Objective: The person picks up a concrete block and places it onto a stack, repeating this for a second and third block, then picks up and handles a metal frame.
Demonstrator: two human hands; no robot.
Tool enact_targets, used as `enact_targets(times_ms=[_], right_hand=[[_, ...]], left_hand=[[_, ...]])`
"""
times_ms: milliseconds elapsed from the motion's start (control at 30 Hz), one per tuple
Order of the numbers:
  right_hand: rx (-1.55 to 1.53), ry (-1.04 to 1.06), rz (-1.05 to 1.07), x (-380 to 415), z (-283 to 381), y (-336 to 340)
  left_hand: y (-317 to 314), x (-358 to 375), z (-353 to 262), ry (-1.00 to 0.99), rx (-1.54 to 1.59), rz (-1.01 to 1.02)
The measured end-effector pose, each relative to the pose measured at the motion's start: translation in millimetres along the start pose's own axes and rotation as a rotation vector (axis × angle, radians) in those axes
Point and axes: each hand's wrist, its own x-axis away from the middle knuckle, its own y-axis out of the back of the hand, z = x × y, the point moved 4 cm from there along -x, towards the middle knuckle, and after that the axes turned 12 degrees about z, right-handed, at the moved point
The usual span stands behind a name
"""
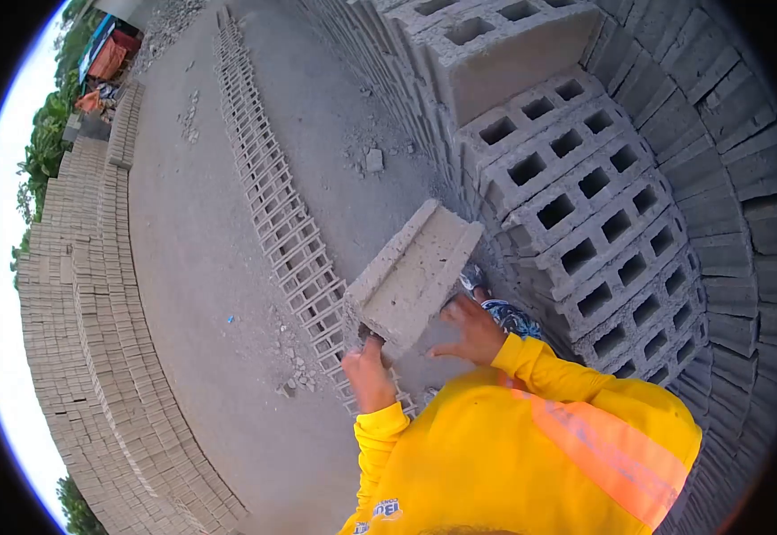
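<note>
I hold a grey concrete block [415, 272] up in front of my chest, tilted, its flat side facing me. My left hand [369, 370] grips its lower left corner from below. My right hand [471, 328] presses against its lower right edge, fingers spread on the block. Both arms are in yellow sleeves with an orange reflective band. Right beside the block rises a tall stack of hollow concrete blocks [585, 205], their square holes showing.
A single row of hollow blocks [272, 196] lies on the sandy ground and runs away from me. More stacked blocks [94, 294] form a long wall at the left. Rubble pieces [295, 379] lie near my feet. Stacked blocks [727, 178] fill the right side.
</note>
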Motion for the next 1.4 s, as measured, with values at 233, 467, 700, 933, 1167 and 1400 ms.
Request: enact_targets(times_ms=[233, 467, 700, 933, 1167, 1400], right_hand=[[-0.283, 0.058, -0.659, -67, -11, 169], [-0.309, -0.136, -0.866, -77, -76, 252], [-0.519, -0.236, -0.89, -95, -146, 286], [-0.661, -0.257, -0.845, -95, -172, 282], [-0.63, -0.199, -0.939, -99, -172, 270], [-0.631, -0.212, -0.933, -98, -177, 278]], left_hand=[[-149, -32, -222, -0.245, 0.069, 0.437], [-266, -78, -285, -0.236, -0.046, 0.635], [-352, -136, -302, -0.324, -0.191, 0.758], [-327, -92, -341, -0.623, -0.277, 0.82], [-180, -203, -176, -0.19, 0.254, -0.003], [-202, -278, -36, -0.826, -1.29, 0.467]])
